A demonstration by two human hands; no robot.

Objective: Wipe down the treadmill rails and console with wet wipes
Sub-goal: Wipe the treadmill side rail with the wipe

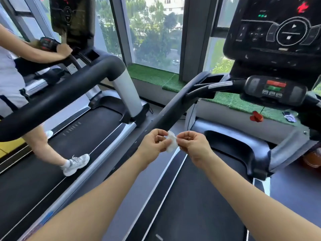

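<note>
Left hand: fingers curled, pinching the left edge of a small crumpled white wet wipe.
Right hand: fingers curled, pinching the right edge of the same wipe; the wipe hangs between the two hands, in the air.
Long black padded treadmill side rail: runs diagonally just behind and above the hands; the wipe is near it, contact not discernible.
Black treadmill console with round button ring and red display: upper right, well apart from the hands.
Black handlebar control pod with red and green buttons: below the console.
Dark treadmill belt: under the forearms.
Neighbouring treadmill: left, with another person walking on it, one hand gripping its front bar.
Green artificial-turf window ledge: behind the machines.
</note>
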